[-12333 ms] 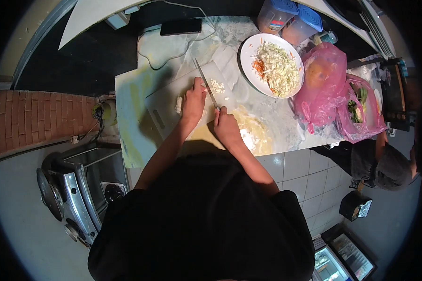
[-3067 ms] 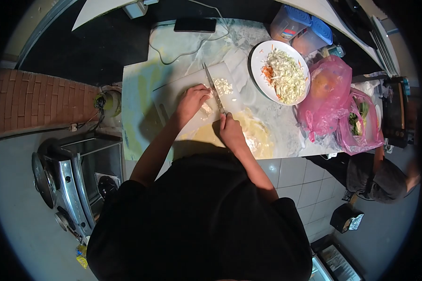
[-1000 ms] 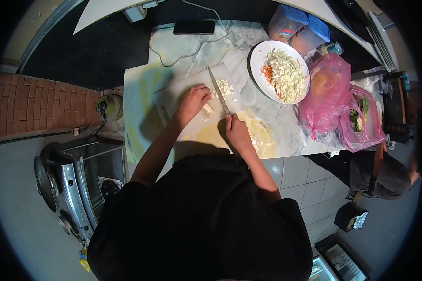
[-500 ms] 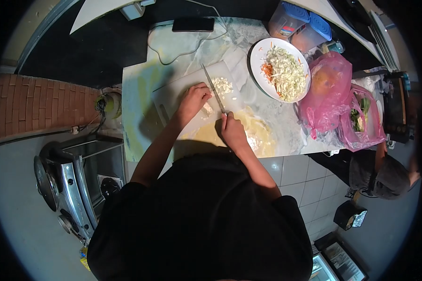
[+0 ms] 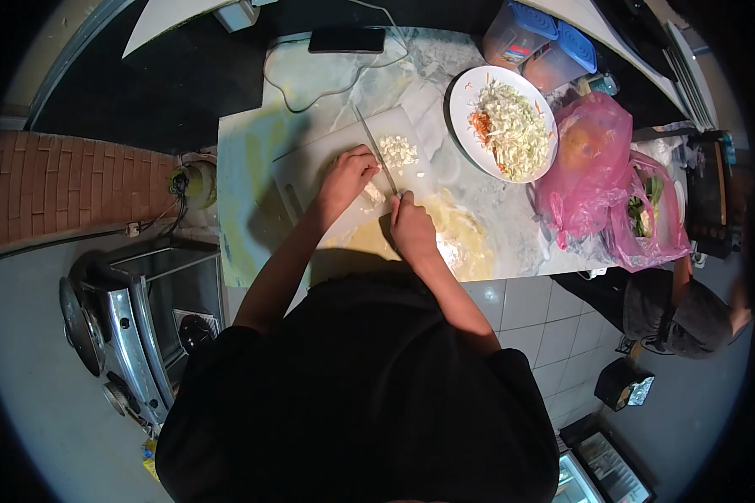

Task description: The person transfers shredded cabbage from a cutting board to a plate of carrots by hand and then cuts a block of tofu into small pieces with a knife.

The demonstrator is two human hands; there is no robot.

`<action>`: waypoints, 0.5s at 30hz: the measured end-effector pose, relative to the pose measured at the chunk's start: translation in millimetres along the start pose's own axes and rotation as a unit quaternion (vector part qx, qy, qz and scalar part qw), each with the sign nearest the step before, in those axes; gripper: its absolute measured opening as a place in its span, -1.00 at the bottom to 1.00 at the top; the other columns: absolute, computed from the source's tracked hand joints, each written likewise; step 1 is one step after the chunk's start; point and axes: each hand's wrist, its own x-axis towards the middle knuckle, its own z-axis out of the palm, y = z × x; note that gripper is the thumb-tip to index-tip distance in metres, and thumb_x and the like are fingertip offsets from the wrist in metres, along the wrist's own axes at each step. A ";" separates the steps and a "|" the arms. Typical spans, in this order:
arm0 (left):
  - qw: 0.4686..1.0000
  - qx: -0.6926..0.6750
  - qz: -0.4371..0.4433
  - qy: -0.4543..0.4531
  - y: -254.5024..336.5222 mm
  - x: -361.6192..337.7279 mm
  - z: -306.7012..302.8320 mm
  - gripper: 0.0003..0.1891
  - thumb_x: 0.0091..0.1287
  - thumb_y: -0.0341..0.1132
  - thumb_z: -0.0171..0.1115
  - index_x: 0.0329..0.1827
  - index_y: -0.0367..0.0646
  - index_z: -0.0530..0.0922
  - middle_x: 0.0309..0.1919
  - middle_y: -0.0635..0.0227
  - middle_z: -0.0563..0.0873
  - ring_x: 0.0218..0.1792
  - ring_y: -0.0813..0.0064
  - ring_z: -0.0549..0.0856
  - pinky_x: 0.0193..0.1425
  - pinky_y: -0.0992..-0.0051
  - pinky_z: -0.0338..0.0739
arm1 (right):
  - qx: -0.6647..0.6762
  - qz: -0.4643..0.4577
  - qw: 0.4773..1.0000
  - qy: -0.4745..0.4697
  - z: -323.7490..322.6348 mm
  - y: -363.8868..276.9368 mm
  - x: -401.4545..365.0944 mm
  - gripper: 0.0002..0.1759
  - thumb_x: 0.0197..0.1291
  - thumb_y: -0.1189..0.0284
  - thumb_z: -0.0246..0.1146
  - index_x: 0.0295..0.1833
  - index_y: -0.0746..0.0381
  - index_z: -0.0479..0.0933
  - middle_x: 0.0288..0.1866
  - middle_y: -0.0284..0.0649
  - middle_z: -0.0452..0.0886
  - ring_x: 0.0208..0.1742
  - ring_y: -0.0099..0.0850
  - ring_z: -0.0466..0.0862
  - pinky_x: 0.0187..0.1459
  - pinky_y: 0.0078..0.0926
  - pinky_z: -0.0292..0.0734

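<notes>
My right hand (image 5: 413,226) is wrapped round the handle of a long knife (image 5: 367,130), whose blade points away from me across a white cutting board (image 5: 310,159). On the blade's left, my left hand (image 5: 350,176) has its fingers curled down over a pale block of food (image 5: 373,194). What kind of food it is I cannot make out, and the fingers cover part of it. Small pale diced pieces (image 5: 398,151) lie in a pile right of the blade.
A white plate (image 5: 461,134) with shredded cabbage and carrot stands right of the board. Beyond are blue-lidded containers (image 5: 520,38), pink plastic bags (image 5: 583,159), a phone (image 5: 346,40) and its cable. Another person (image 5: 679,310) is at the far right; a stove (image 5: 130,344) stands left.
The knife and my right hand have shifted slightly to the left, bringing the blade closer to my left fingers. My left hand stays almost in place.
</notes>
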 end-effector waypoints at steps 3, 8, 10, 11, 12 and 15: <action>1.000 -0.013 0.004 0.003 -0.2 0.7 -0.3 -0.92 0.24 -0.47 0.33 -0.28 -0.31 0.65 -0.26 0.18 0.68 -0.25 0.08 0.70 -0.16 0.25 0.57 | -0.003 -0.001 1.000 -0.001 -3.8 -2.4 10.1 -0.58 0.54 0.18 -0.09 -0.08 0.38 0.38 -0.43 0.30 0.64 -0.36 0.23 0.70 -0.33 0.10 0.62; 1.000 0.000 -0.021 -0.002 2.2 -0.5 -1.6 -0.92 0.23 -0.47 0.34 -0.29 -0.31 0.64 -0.27 0.19 0.68 -0.26 0.08 0.70 -0.16 0.26 0.57 | -0.024 0.002 1.000 -0.011 -19.2 -7.9 2.8 -0.56 0.54 0.17 -0.09 -0.07 0.39 0.38 -0.42 0.29 0.65 -0.31 0.23 0.71 -0.29 0.10 0.63; 1.000 0.000 -0.029 -0.003 1.9 -0.5 0.6 -0.92 0.23 -0.47 0.34 -0.29 -0.31 0.64 -0.27 0.19 0.68 -0.26 0.08 0.70 -0.15 0.26 0.57 | -0.024 0.023 0.999 -0.026 -25.5 -8.9 -3.1 -0.55 0.54 0.17 -0.10 -0.06 0.40 0.39 -0.41 0.30 0.64 -0.30 0.24 0.70 -0.27 0.11 0.62; 1.000 0.000 -0.022 0.001 0.8 0.1 0.7 -0.92 0.23 -0.47 0.34 -0.29 -0.30 0.64 -0.27 0.19 0.68 -0.26 0.09 0.70 -0.16 0.26 0.57 | -0.025 0.024 0.999 -0.027 -21.3 -4.2 -2.4 -0.55 0.54 0.17 -0.10 -0.06 0.40 0.39 -0.41 0.30 0.64 -0.30 0.24 0.70 -0.27 0.11 0.62; 1.000 0.000 -0.014 0.006 1.1 -0.3 0.0 -0.92 0.23 -0.47 0.34 -0.29 -0.30 0.65 -0.27 0.19 0.68 -0.26 0.10 0.70 -0.16 0.27 0.57 | -0.019 0.019 0.999 -0.017 -16.2 0.0 -1.3 -0.55 0.54 0.17 -0.10 -0.06 0.40 0.39 -0.40 0.31 0.64 -0.30 0.24 0.70 -0.27 0.12 0.62; 1.000 0.006 -0.008 -0.005 3.2 0.1 -3.4 -0.92 0.23 -0.46 0.35 -0.28 -0.28 0.65 -0.27 0.22 0.68 -0.27 0.11 0.70 -0.16 0.27 0.57 | -0.003 0.013 1.000 -0.007 -10.3 6.8 6.7 -0.56 0.54 0.17 -0.10 -0.06 0.41 0.39 -0.41 0.33 0.63 -0.32 0.25 0.69 -0.27 0.13 0.61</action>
